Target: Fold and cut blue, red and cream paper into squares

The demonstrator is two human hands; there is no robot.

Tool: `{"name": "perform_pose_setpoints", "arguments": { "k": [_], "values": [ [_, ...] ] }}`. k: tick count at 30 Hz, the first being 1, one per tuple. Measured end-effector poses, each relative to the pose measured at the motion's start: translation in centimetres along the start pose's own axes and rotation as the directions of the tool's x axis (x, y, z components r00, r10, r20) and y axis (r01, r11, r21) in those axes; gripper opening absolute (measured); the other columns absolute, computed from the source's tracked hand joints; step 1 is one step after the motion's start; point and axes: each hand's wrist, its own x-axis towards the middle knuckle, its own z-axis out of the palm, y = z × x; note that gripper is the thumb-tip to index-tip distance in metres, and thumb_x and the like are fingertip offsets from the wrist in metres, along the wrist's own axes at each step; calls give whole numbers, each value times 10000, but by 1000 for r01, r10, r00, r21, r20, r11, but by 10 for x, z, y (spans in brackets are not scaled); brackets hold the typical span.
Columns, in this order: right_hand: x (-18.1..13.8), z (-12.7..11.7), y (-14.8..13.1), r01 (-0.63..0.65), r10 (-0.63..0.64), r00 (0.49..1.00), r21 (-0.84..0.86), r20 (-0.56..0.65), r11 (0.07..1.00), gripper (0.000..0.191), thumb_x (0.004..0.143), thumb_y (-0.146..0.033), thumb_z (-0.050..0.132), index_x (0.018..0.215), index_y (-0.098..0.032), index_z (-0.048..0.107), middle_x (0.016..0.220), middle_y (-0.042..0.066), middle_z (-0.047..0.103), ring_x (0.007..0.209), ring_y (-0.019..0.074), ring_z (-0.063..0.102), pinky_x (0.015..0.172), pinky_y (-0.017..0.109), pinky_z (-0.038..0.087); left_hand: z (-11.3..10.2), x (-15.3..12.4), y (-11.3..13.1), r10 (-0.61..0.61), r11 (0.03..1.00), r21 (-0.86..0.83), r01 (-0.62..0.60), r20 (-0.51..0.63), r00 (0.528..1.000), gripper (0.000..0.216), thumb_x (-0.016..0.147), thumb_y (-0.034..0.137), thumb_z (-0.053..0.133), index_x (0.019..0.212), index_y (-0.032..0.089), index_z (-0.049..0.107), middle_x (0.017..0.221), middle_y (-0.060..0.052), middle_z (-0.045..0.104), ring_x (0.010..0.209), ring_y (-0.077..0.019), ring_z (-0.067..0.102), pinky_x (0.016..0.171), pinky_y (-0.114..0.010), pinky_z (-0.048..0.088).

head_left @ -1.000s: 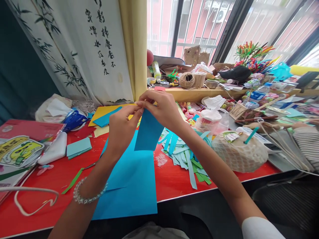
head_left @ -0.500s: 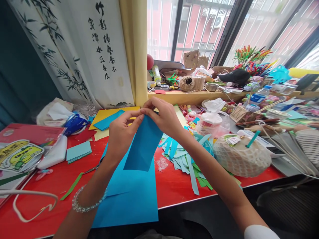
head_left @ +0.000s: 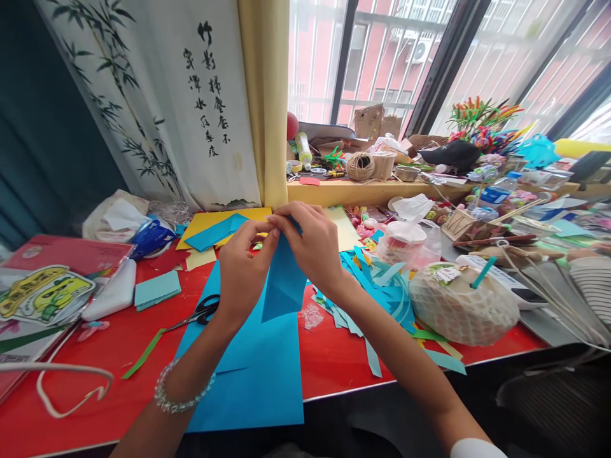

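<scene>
Both hands hold a small piece of blue paper (head_left: 284,280) up over the red table (head_left: 334,346). My left hand (head_left: 244,270) pinches its top edge with thumb and fingers closed. My right hand (head_left: 310,245) pinches the same top corner from the right. Beneath the piece a large blue sheet (head_left: 252,369) lies flat on the table near its front edge. Black-handled scissors (head_left: 203,310) lie just left of my left wrist, which wears a bead bracelet (head_left: 181,391).
A heap of cut blue and green paper strips (head_left: 377,299) lies right of my hands, beside a netted round fruit (head_left: 461,304). Yellow sheets (head_left: 214,219), a light blue paper stack (head_left: 156,289) and a cluttered windowsill (head_left: 382,184) surround the spot. Another person's striped sleeve (head_left: 592,283) shows at far right.
Both hands have sunk lower toward the table with the blue piece, which now hangs shorter and narrower. The scissors have come into view left of my wrist.
</scene>
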Motion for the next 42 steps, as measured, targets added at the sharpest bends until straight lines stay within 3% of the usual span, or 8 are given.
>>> {"name": "perform_pose_setpoints", "arguments": {
  "k": [5,13,19,25,34,39,42],
  "values": [
    [-3,3,1,27,-31,998,-63,-55,998,201,915,-279,464,762,-194,563,780,4,663,764,131,566,793,258,383,3,-11,5,-64,995,-77,62,-21,998,121,810,334,589,813,215,613,788,5,616,749,-143,575,682,-271,467],
    [0,-6,5,75,-88,994,-185,-60,980,198,914,-323,474,765,-213,542,762,-9,668,708,133,575,872,298,327,2,-26,13,-62,998,-21,63,21,998,111,828,312,555,804,206,580,803,-10,595,785,-156,558,690,-284,465],
    [-7,-5,8,108,-123,991,-224,-54,969,223,920,-335,461,748,-210,527,724,-14,661,656,127,571,877,311,324,-5,-29,7,-88,996,0,88,99,991,131,825,302,548,860,191,607,868,-35,624,843,-172,584,750,-309,490],
    [-8,-5,18,103,-130,987,-253,-94,962,230,915,-350,467,746,-208,527,723,-10,664,670,137,572,865,314,320,-11,-40,2,-114,990,101,98,174,978,155,841,323,527,811,191,604,836,-33,636,797,-167,586,701,-296,490],
    [2,-25,39,17,-73,982,-304,-175,953,272,907,-405,455,734,-214,540,728,2,661,693,158,559,818,328,330,-12,-76,1,-176,975,194,110,370,912,133,844,285,509,757,203,567,795,-36,624,742,-166,589,617,-278,497],
    [7,-39,45,-41,-40,972,-337,-232,941,298,910,-425,436,741,-212,556,745,9,657,708,164,571,810,344,353,-28,-94,-2,-181,969,231,83,443,878,147,850,263,483,728,213,546,758,-26,618,723,-168,590,649,-289,495],
    [13,-53,52,-88,-5,958,-313,-287,946,307,902,-436,447,743,-204,569,740,13,647,710,165,568,771,342,377,-41,-109,-11,-223,954,291,73,524,822,141,837,253,494,713,217,549,734,-17,623,708,-169,594,661,-295,498]
  ]
}}
